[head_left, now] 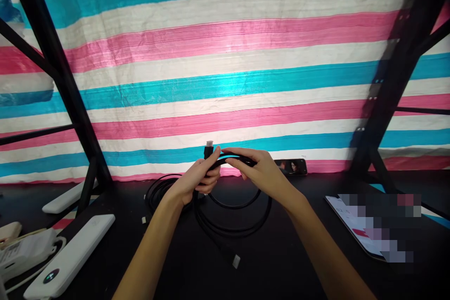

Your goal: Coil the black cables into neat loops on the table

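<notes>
A black cable [242, 232] hangs in loose loops from both of my hands, just above the dark tabletop. My left hand [203, 172] is closed around the gathered strands, and one pale-tipped plug [209, 147] sticks up beside its thumb. The plug looks like an HDMI one. Between thumb and fingers, my right hand [258, 165] pinches the top of the loops. The cable's other plug [236, 261], also pale-tipped, dangles low in front. Behind my left forearm lies a second coiled black cable [160, 192], partly hidden.
White power banks [75, 253] and a white adapter [26, 246] with its cord lie at left. A phone [293, 167] with a lit screen rests at the back; a tablet-like device [355, 227], partly blurred out, is at right. Black metal posts [66, 89] flank a striped sheet [225, 79].
</notes>
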`<state>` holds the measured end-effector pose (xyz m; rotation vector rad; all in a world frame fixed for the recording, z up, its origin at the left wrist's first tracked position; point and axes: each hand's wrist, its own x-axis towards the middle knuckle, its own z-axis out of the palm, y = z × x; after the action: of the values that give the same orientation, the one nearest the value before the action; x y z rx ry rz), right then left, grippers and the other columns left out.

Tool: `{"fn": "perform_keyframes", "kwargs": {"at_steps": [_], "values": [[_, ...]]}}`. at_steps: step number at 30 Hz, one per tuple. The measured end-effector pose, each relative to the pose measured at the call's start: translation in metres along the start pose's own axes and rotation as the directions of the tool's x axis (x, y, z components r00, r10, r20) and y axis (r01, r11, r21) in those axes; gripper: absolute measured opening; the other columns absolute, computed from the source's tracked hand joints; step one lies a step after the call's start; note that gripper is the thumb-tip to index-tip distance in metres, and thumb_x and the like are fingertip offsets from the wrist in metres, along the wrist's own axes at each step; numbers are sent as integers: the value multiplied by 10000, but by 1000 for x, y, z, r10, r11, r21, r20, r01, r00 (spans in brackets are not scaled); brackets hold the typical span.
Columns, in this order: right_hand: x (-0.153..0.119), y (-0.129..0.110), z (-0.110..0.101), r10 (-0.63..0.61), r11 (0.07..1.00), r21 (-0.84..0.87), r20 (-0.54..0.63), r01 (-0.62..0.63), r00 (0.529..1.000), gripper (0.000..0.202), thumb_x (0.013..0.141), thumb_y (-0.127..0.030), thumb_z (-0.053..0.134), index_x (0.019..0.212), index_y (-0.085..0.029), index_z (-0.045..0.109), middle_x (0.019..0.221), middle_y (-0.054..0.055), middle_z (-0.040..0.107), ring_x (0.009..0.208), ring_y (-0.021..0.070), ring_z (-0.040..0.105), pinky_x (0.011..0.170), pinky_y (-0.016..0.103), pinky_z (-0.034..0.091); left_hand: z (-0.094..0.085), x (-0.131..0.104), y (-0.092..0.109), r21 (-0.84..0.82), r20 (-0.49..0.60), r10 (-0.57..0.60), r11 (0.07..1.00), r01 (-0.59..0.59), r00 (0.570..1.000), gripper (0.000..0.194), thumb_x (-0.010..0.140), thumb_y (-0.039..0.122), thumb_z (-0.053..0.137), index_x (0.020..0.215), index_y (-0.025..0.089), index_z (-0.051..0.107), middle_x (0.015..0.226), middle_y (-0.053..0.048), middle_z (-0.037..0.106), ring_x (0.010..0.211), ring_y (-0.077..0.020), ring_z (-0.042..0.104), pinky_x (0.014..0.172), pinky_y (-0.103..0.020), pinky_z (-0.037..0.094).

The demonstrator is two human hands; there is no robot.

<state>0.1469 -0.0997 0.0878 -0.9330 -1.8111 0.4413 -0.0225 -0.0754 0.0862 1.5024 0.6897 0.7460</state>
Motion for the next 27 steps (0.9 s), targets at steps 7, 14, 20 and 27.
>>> {"fn": "perform_keyframes", "kwargs": {"at_steps": [7, 14, 20, 27], "values": [[1, 1, 1, -11, 1000, -13, -5, 11, 1000, 282, 805, -406, 563, 946, -204, 699, 617, -3, 626, 441, 79, 459, 465, 228, 368, 2, 2, 2, -2, -65, 21, 1000, -21, 998, 587, 763, 629, 477, 476, 199, 199, 416, 88, 133, 334, -15, 95, 368, -231, 35], [5, 6, 2, -3, 1000, 0, -138, 4, 990, 244, 750, -408, 628, 835, -192, 703, 629, 5, 607, 495, 94, 467, 445, 223, 335, 12, 8, -4, -89, -161, 146, 983, -161, 976, 571, 730, 571, 572, 505, 200, 200, 423, 102, 150, 337, -5, 94, 345, -199, 25], [7, 12, -11, 135, 973, 203, -125, -108, 983, 314, 780, -455, 591, 883, -166, 660, 440, -73, 420, 378, 72, 414, 417, 217, 359, 10, 8, -1, -284, -290, 168, 925, -252, 942, 595, 727, 540, 596, 486, 201, 171, 383, 106, 136, 300, -2, 118, 314, -180, 85], [5, 0, -3, 231, 738, 661, -59, -135, 971, 325, 772, -535, 567, 848, -220, 550, 452, -120, 326, 272, 25, 232, 287, 168, 276, -7, 6, 3, -496, -258, 176, 820, -286, 950, 580, 776, 546, 542, 473, 200, 188, 339, 98, 148, 266, -18, 149, 299, -180, 147]]}}
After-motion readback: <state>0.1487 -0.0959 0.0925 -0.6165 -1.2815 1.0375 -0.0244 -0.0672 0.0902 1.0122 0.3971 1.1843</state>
